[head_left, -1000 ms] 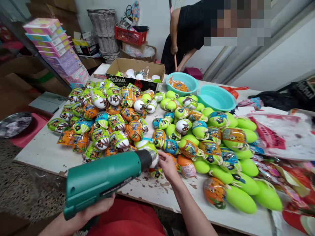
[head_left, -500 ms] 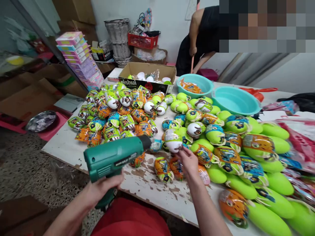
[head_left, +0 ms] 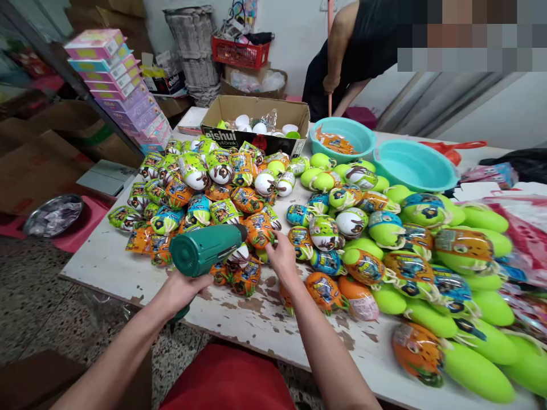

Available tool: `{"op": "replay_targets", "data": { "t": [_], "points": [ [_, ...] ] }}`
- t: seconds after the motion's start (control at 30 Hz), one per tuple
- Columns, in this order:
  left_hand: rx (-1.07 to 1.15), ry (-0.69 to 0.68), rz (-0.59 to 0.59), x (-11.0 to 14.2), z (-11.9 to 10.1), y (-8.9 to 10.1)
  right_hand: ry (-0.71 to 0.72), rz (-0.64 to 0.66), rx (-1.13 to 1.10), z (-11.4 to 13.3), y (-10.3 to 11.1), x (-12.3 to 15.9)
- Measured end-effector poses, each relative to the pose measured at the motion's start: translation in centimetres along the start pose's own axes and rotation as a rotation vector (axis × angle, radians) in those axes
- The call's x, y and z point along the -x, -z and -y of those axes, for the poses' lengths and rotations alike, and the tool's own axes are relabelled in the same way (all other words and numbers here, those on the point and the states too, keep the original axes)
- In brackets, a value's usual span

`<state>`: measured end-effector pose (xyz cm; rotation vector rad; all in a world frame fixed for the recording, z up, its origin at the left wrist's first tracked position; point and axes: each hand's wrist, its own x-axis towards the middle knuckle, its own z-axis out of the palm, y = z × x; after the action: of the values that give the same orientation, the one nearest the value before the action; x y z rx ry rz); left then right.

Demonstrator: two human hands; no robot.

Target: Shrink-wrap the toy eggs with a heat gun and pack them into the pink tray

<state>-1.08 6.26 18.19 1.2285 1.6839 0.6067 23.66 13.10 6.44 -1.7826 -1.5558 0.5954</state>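
My left hand [head_left: 183, 291] is wrapped around the handle of a green heat gun [head_left: 205, 249], whose dark nozzle points right. In front of the nozzle is an orange-wrapped toy egg [head_left: 258, 229] at the edge of the left heap. My right hand [head_left: 282, 261] has its fingers closed at this egg's lower right side; the fingertips are partly hidden. Just right of that hand, a green and white wrapped egg [head_left: 323, 232] lies among other wrapped eggs. An orange egg [head_left: 323, 291] rests near my right forearm.
Many printed-wrap eggs [head_left: 194, 171] are heaped on the left of the worn white table [head_left: 239, 324]; lime-green eggs [head_left: 474, 373] cover the right. Behind stand an open carton [head_left: 256, 104] and two turquoise basins [head_left: 416, 165]. Across the table a person in black [head_left: 363, 51] grips a pole.
My right hand has moved left from the green and white egg, now lying in the right group, to an orange egg. The heat gun has turned, its nozzle shifting slightly left and up.
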Motion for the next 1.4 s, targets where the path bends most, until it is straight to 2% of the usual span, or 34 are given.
{"op": "replay_targets", "data": {
  "t": [0.1, 0.2, 0.27, 0.33, 0.43, 0.53, 0.6, 0.67, 0.8, 0.9, 1.03, 1.2, 1.33, 1.4],
  "points": [
    [0.023, -0.028, 0.030, 0.0, 0.4, 0.5, -0.119, 0.011, -0.024, -1.0, 0.0, -1.8],
    [0.058, -0.023, 0.023, 0.5, 0.6, 0.9, -0.113, -0.051, -0.139, -2.1, 1.5, -1.8],
    [0.081, 0.014, 0.051, 1.2, 0.6, 1.5, -0.009, -0.123, -0.135, -2.4, 3.0, -1.2],
    [0.105, 0.052, 0.129, 2.0, 0.2, 2.2, 0.156, -0.164, -0.066, -2.4, 4.6, -0.4],
    [0.136, 0.069, 0.248, 2.9, -1.1, 3.3, 0.376, -0.121, 0.005, -2.1, 6.9, 0.4],
    [0.195, 0.068, 0.303, 2.7, -2.7, 3.9, 0.421, -0.049, -0.029, -2.1, 8.5, 0.8],
    [0.284, 0.079, 0.307, 2.3, -3.4, 4.1, 0.306, -0.028, -0.112, -2.5, 8.7, 1.0],
    [0.369, 0.101, 0.299, 2.1, -3.5, 4.3, 0.083, -0.025, -0.272, -3.1, 8.4, 1.5],
    [0.421, 0.155, 0.335, 2.8, -2.6, 4.7, -0.392, -0.020, -0.730, -3.9, 6.5, 3.2],
    [0.405, 0.196, 0.361, 4.0, -2.1, 4.6, -0.611, -0.018, -0.958, -3.7, 5.3, 4.4],
    [0.317, 0.186, 0.338, 5.1, -2.1, 3.5, -0.709, 0.016, -1.083, -3.1, 4.7, 5.2],
    [0.181, 0.140, 0.468, 4.9, -2.1, 2.4, -0.753, 0.035, -1.139, -3.0, 5.2, 5.5],
    [0.150, 0.053, 0.329, 3.7, -1.9, 2.2, -0.791, 0.099, -1.146, -3.6, 6.0, 6.0],
    [0.128, 0.077, 0.323, 3.4, -1.7, 2.2, -0.809, 0.118, -1.144, -3.9, 6.3, 6.2]
  ]
}}
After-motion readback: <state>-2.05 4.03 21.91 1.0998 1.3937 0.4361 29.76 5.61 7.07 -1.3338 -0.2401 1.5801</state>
